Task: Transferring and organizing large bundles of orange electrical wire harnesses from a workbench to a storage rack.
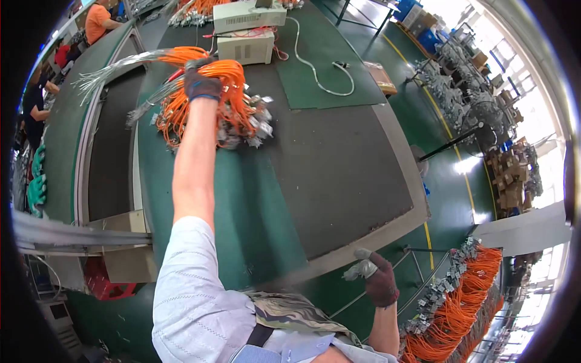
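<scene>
My left hand [203,83], in a dark glove with grey fingertips, reaches far over the table and is closed on a bundle of orange cables [229,74]. Beneath and around it lies a heap of orange cables [172,115] with silvery, plastic-wrapped ends [260,121]. Grey-white stripped-looking strands [115,63] trail from the cables to the left. My right hand [380,281], in a dark reddish glove with pale grey fingertips, hangs beyond the table's near right edge. Its fingers are loosely curled and apart from the thumb, with nothing clearly seen in them.
Two stacked beige instrument boxes [245,45] stand behind the heap, and a white power cord [299,54] curves to their right. A rack of orange cables [460,302] stands low on the right. A metal rail [85,238] crosses at left. Co-workers [97,23] are beyond the left bench.
</scene>
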Demonstrator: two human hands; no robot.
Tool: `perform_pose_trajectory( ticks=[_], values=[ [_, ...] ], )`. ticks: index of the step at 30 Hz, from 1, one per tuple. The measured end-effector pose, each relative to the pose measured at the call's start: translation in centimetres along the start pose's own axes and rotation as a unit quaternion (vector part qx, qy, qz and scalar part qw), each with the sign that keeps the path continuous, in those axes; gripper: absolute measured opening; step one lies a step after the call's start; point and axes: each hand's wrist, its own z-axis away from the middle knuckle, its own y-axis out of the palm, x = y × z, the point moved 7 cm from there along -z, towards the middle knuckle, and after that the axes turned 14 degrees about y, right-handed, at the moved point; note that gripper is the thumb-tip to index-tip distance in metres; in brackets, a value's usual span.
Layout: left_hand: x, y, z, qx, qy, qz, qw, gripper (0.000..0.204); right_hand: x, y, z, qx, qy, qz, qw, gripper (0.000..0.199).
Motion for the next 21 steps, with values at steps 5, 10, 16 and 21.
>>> perform_pose_trajectory(
  ticks=[5,10,16,21],
  values=[
    [1.5,-3.4,-6.6,-0.048,-0.072,0.128,0.988,0.045,-2.2,0.6,-2.2,-0.019,0.020,-0.002,1.000,0.049],
    [6.9,-1.7,4.1,0.128,-0.206,0.048,0.969,0.036,-4.1,-1.5,-0.7,-0.076,0.029,-0.033,0.996,0.039],
    [-9.8,-18.5,22.0,0.357,-0.297,-0.208,0.861,0.034,-6.5,-8.5,7.0,-0.225,-0.095,-0.034,0.969,0.023],
    [4.3,-12.7,26.3,0.495,-0.120,-0.357,0.783,0.032,-11.3,-13.8,25.5,-0.375,-0.236,-0.167,0.881,0.032]
  ],
)
